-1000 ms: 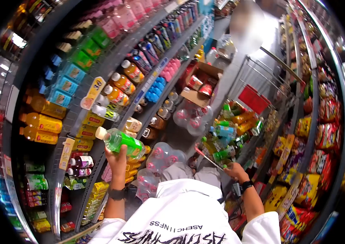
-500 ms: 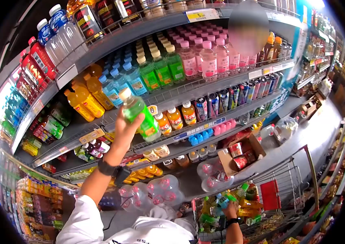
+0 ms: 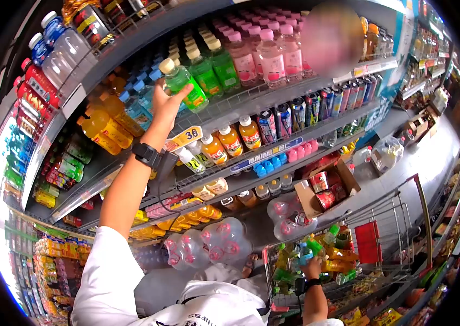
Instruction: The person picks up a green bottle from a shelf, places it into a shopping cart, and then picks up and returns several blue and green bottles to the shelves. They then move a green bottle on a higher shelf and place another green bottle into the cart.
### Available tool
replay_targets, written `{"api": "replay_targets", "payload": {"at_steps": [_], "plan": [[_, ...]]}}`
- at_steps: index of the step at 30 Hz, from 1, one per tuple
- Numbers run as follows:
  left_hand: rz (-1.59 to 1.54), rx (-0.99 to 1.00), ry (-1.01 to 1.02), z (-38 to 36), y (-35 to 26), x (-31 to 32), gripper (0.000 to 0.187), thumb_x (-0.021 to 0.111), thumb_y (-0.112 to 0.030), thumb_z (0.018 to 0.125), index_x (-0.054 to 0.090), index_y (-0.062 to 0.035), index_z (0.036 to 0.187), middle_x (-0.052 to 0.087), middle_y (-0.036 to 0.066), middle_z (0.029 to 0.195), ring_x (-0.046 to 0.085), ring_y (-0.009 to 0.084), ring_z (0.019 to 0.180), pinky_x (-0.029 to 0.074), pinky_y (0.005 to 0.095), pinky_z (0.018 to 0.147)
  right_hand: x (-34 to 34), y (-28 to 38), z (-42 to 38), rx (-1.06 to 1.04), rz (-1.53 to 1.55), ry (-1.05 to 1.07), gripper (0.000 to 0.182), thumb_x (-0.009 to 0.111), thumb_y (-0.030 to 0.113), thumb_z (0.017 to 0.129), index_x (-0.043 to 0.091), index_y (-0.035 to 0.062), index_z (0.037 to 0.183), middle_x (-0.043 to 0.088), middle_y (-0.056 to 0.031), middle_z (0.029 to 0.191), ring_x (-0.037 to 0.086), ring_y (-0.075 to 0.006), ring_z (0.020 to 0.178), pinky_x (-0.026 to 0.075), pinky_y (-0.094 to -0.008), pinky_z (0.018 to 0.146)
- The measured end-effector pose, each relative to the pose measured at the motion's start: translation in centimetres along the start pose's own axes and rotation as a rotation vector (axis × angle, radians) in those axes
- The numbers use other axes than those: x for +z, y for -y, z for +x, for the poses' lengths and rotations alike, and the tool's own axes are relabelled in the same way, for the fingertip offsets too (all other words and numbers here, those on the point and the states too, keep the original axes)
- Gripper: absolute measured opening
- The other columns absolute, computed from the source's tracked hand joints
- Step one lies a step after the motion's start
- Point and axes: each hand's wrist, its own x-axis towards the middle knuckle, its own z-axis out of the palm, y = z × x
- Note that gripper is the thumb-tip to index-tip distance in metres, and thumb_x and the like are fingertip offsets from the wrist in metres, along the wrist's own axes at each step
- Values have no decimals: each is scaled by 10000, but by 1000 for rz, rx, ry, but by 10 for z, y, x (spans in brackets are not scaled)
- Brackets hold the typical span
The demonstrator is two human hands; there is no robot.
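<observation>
Shop shelf (image 3: 273,103): left hand (image 3: 166,100) grips green bottle (image 3: 185,83).

Tiered metal shelves (image 3: 273,103) fill the upper frame — packed with coloured drinks (orange, green, pink). Grey floor (image 3: 436,157) runs along the right, where a cardboard box (image 3: 325,190) sits centre-right; bright light glares at lower left.

Glossy clear plastic green bottle (image 3: 185,81), bare wire-metal shopping cart (image 3: 403,217), matt white cloth sleeve (image 3: 105,271), brown cardboard box (image 3: 316,198).

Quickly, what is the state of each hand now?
Left hand: closed on the green bottle.
Right hand: in the cart among bottles; grip cannot be told.
</observation>
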Motion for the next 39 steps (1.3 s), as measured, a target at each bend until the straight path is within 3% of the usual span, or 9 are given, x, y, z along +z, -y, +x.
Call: {"api": "replay_targets", "payload": {"at_steps": [4,8,14,16,19,28,32,37,39], "plan": [[316,-82,-53,-1,22,0,510,791,-134,737,508,-12,1143,599,81,1039,576,173,904,447,307,832,-14,-17,-13,-453,142,-250,695,771,353,664,507,44,1227,529,-209,1200,587,-389,937,510,-446,811],[206,-33,-146,-2,33,6,401,769,-158,772,581,-1,1089,646,59,981,585,126,839,459,268,741,-43,-21,-26,321,98,220,524,707,196,709,471,22,1143,467,-189,1206,539,-406,1048,463,-501,843],[548,71,-163,-2,35,-4,693,776,-202,767,427,61,1305,419,195,1292,519,211,1083,455,314,873,-38,-48,-20,295,32,224,608,761,264,689,462,25,1160,452,-196,1222,523,-400,1072,416,-528,887],[509,59,-141,-18,25,-2,806,782,-233,759,331,55,1362,277,218,1347,457,257,1154,424,353,954,-39,-39,-16,121,103,-184,692,786,277,659,446,19,1204,452,-199,1233,524,-392,1061,421,-507,888],[471,195,-165,-50,1,11,811,752,-213,789,266,35,1390,253,199,1368,421,270,1187,366,388,1029,-48,-25,13,-120,245,-248,758,780,251,643,419,63,1282,476,-176,1227,524,-393,1044,450,-471,862],[503,404,223,-154,-46,37,584,589,-5,842,274,9,1334,203,142,1431,298,269,1298,266,482,1092,-11,-19,80,-18,-201,49,662,800,363,595,503,80,1115,542,-115,1065,549,-315,1005,468,-465,805],[400,310,305,-182,-43,41,624,593,-1,808,268,-19,1342,244,142,1407,330,263,1274,259,477,1104,-12,-31,61,-178,85,-61,765,845,393,519,505,1,1080,592,-199,980,591,-376,921,491,-463,770],[352,219,392,-193,-34,37,499,598,-23,801,375,-7,1247,239,154,1402,373,259,1240,318,425,1067,-95,-2,41,-245,22,-53,713,798,312,545,489,-8,1102,628,-199,878,627,-376,805,509,-459,685],[274,163,334,-191,-41,44,372,635,-45,797,475,-5,1131,444,165,1238,402,301,1223,398,366,977,-185,35,16,-353,-180,42,688,796,336,542,508,18,1080,627,-180,893,629,-352,807,514,-434,683]]}}
